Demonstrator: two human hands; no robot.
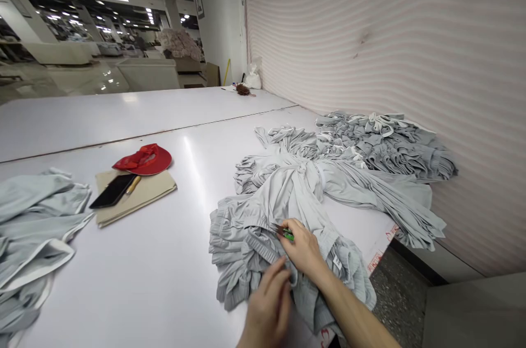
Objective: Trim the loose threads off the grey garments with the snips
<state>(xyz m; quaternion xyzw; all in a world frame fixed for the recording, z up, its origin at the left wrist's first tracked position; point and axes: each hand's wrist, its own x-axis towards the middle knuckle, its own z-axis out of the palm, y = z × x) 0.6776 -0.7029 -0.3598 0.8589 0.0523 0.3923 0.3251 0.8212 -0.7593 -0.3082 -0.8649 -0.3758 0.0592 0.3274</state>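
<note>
- Right hand (303, 248): grasping green-handled snips (289, 235); blades best angled clear of grey elastic-waisted garments (232, 230), near surface (164, 282) right edge.
- Left hand (268, 300): grip cannot be told; best steadying them.

Cannot read the white garment label (337, 261), see green-handled snips (288, 235) whole within the right hand (303, 246), the left hand (269, 301) unblurred, or white-trimmed garments (35, 227) beyond the left edge.

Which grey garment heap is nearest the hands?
The front heap with gathered waistbands, under the left hand and right hand; the left-side heap and back heap by the striped curtain lie farther away.
</note>
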